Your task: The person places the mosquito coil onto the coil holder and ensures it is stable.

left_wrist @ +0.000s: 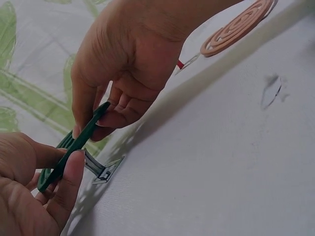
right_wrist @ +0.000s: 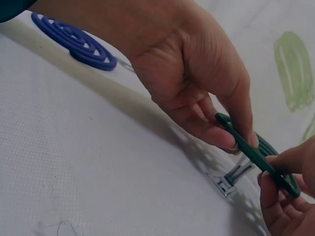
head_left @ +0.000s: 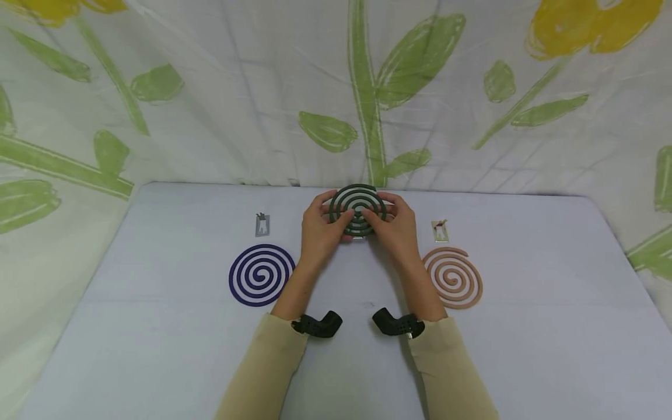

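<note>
A green mosquito coil point(head_left: 358, 185) is held in both hands above the far middle of the white table. My left hand point(head_left: 321, 233) pinches its left side, the thumb on top near the centre and the fingers beneath. On the right side, my right hand point(head_left: 397, 230) grips it the same way, both thumbs almost meeting. Below the coil stands a small metal coil stand point(left_wrist: 104, 173), its upright tongue point(right_wrist: 241, 168) reaching the coil's underside. Whether the tip is inside the coil's centre cannot be told, since fingers and coil hide it.
A blue-purple coil point(head_left: 237, 279) lies left of the left forearm, with a metal stand point(head_left: 266, 227) behind it. An orange-brown coil point(head_left: 476, 283) lies by the right forearm, partly covered, with another stand point(head_left: 445, 236) behind. A leaf-patterned curtain point(head_left: 226, 116) hangs along the back edge.
</note>
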